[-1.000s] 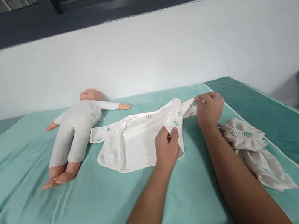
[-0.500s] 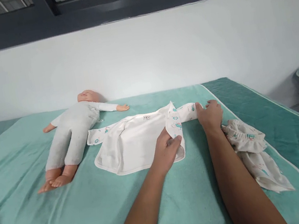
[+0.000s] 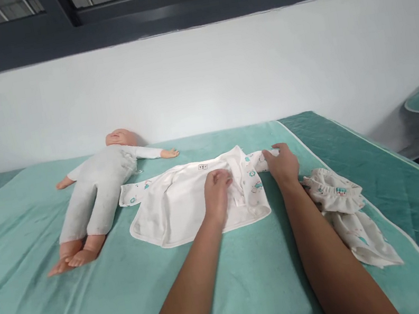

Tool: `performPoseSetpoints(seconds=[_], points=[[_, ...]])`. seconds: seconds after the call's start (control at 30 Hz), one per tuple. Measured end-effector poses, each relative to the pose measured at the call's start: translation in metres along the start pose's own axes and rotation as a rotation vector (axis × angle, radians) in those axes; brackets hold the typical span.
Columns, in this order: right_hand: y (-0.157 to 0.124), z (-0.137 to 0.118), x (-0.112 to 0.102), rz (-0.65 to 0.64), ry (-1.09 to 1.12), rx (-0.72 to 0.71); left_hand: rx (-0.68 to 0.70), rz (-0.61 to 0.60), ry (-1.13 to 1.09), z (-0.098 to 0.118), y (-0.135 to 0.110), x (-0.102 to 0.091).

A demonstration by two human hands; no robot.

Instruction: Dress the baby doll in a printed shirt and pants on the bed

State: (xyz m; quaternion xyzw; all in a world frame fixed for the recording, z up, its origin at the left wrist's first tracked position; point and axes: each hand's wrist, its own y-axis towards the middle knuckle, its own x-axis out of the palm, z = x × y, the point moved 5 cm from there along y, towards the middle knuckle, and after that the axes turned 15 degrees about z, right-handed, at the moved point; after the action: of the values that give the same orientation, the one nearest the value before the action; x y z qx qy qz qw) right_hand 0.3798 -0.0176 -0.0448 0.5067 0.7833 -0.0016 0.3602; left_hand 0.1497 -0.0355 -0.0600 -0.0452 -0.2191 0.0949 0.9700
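Note:
A white baby shirt with small teal prints lies spread, inside up, on a teal towel. My left hand rests on the shirt's middle with its fingers curled, pressing the cloth near the right front panel. My right hand lies on the shirt's right sleeve, fingers closed over the fabric. A baby doll in a grey suit lies on its back to the left, its arm touching the shirt's left sleeve.
Crumpled baby trousers of the same print lie right of my right arm, near the towel's edge. A darker green mat runs along the right. A white wall and a dark window frame stand behind.
My left hand let the lifted front panel down and moved up onto the shirt's middle. The panel now lies flat. My right hand slid a little left along the sleeve.

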Motion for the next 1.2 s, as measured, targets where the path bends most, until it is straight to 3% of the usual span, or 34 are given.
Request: performPoseSetpoints(seconds=[0.07,0.23,0.37,0.4,0.47,0.53,0.57,0.63,0.73,0.87,1.0,1.1,1.2], points=[[0.0,-0.004,-0.002,0.014,0.036,-0.039,-0.036,0.025,0.034,-0.002,0.015,0.007],[0.0,-0.018,-0.013,0.153,0.387,-0.209,-0.163,-0.049,-0.012,-0.002,0.051,0.028],[0.001,-0.017,-0.013,0.203,0.537,-0.224,-0.207,-0.041,-0.011,0.008,0.071,0.029],[0.001,-0.015,-0.01,0.19,0.538,-0.2,-0.159,-0.032,0.043,0.014,0.076,0.026],[0.002,-0.011,-0.003,0.138,0.519,-0.142,0.092,-0.012,0.31,0.031,0.089,0.016],[0.002,-0.007,0.004,0.083,0.505,-0.095,0.451,-0.026,0.773,0.05,0.099,0.008],[0.002,-0.006,0.006,0.069,0.51,-0.079,0.567,-0.062,1.001,0.054,0.103,0.005],[0.001,-0.006,0.008,0.067,0.545,-0.051,0.631,-0.152,1.336,0.054,0.112,-0.003],[-0.001,-0.008,0.004,0.11,0.559,-0.028,0.666,-0.19,1.542,0.053,0.12,-0.009],[-0.001,-0.008,-0.01,0.255,0.408,-0.084,0.881,0.033,1.527,0.065,0.12,-0.006],[0.004,-0.002,-0.017,0.352,0.34,-0.125,0.938,0.217,1.469,0.074,0.115,-0.008],[0.002,-0.004,-0.017,0.397,0.318,-0.217,0.924,0.179,1.396,0.071,0.108,-0.005],[-0.006,-0.013,-0.001,0.212,0.34,-0.272,0.8,-0.005,1.234,0.057,0.095,0.001]])
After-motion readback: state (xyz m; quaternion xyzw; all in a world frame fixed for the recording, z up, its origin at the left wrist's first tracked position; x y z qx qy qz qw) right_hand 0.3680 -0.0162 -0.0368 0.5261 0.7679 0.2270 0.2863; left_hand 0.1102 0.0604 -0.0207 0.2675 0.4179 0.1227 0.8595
